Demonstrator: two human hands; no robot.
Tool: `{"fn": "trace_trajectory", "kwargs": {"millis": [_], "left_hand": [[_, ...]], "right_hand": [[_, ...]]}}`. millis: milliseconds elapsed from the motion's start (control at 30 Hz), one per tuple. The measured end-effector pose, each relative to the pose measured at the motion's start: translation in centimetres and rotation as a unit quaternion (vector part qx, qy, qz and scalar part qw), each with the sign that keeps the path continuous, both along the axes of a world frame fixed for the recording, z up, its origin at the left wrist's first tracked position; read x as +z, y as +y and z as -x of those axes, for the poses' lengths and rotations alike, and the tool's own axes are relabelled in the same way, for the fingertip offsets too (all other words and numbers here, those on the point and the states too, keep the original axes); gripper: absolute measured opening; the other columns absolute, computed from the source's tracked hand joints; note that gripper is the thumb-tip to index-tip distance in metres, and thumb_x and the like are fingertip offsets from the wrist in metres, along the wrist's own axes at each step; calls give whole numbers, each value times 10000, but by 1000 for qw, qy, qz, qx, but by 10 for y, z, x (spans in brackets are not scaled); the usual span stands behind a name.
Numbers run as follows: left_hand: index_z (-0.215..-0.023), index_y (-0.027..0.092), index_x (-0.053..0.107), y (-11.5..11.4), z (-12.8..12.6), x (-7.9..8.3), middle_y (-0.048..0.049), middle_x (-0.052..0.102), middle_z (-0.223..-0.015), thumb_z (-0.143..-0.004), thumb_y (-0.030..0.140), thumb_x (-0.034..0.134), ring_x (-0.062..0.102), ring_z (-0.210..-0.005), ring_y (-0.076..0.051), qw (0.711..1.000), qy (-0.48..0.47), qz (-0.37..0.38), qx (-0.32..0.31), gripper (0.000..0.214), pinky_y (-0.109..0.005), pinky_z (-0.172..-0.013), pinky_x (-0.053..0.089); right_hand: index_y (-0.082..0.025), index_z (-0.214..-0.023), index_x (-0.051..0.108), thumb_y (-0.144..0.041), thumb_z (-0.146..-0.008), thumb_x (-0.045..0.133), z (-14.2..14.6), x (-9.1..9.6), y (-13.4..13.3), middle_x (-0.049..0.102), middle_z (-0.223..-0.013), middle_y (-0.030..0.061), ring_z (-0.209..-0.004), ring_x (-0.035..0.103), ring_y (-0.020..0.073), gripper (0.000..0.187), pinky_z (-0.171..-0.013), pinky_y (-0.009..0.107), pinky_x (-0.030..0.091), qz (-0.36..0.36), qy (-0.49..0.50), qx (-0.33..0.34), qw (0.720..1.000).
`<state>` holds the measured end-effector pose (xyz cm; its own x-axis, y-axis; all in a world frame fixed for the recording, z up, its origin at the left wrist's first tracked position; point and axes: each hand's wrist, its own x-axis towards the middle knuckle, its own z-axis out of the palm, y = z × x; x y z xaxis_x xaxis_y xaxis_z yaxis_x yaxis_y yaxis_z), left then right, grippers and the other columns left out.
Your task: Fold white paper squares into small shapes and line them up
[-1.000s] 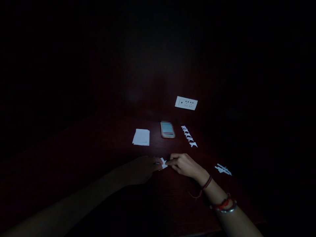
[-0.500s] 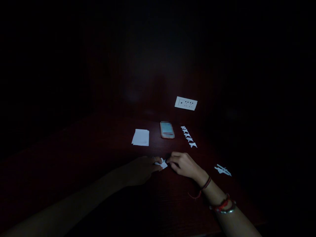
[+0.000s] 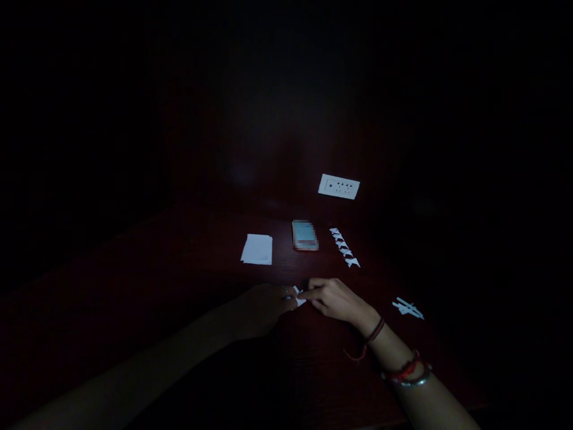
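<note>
A small folded piece of white paper point(image 3: 301, 300) lies on the dark red table point(image 3: 215, 263) between my hands, mostly covered by fingers. My left hand point(image 3: 265, 306), a ring on one finger, has its fingers closed on the paper's left side. From the right, my right hand point(image 3: 335, 297) reaches in with its index finger pressing on the paper's top. The other fingers of that hand are curled under. Beyond the hands is a stack of white paper sheets point(image 3: 256, 249).
Behind the hands lies a blurred phone-like rectangle point(image 3: 305, 235), with a row of folded paper pieces point(image 3: 344, 247) to its right. Paper strips point(image 3: 408, 308) lie near my right forearm. A white socket plate point(image 3: 339, 187) is on the back wall. The surroundings are very dark.
My right index finger has moved left and stretched out onto the paper, covering more of it. My left hand still holds the paper's left side. The view has shifted slightly.
</note>
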<state>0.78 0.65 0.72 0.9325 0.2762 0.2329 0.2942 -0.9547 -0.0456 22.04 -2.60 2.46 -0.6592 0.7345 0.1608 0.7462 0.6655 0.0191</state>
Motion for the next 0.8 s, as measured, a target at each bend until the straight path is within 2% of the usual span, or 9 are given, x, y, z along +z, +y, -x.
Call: {"fn": "trace_trajectory", "kwargs": {"millis": [267, 400, 600, 800], "left_hand": [[-1140, 174, 424, 0, 1, -1, -71, 452, -1169, -755, 40, 366, 445, -1010, -190, 1000, -20, -3, -14, 411, -317, -822, 362], [-1177, 204, 395, 2, 4, -7, -56, 409, -1216, -733, 32, 381, 402, -1063, -205, 1000, -21, -11, 1, 476, -335, -841, 344], [-1269, 213, 235, 1, 5, -8, -36, 339, -1276, -712, 50, 399, 340, -1109, -203, 1000, -10, 11, 23, 603, -343, -857, 308], [-1253, 193, 261, -2, 4, -4, -51, 354, -1261, -707, 45, 382, 373, -1073, -204, 1000, -7, 9, 24, 579, -346, -827, 309]], "right_hand": [[-272, -1037, 546, -135, -790, 417, -10, -1, 3, 527, -821, 5, -681, 488, 89, 310, -604, 188, 337, -2, 15, -10, 1000], [-223, -1028, 555, -146, -810, 393, -11, -3, 5, 535, -825, 25, -725, 496, 102, 282, -655, 194, 363, -11, 83, -18, 996], [-210, -1014, 552, -199, -818, 410, -4, -6, 9, 539, -829, 25, -767, 496, 110, 242, -694, 203, 384, 40, 167, -5, 985], [-177, -880, 578, -250, -774, 490, -3, -13, 16, 515, -764, 16, -690, 484, 101, 156, -641, 202, 386, 70, 200, -41, 976]]}}
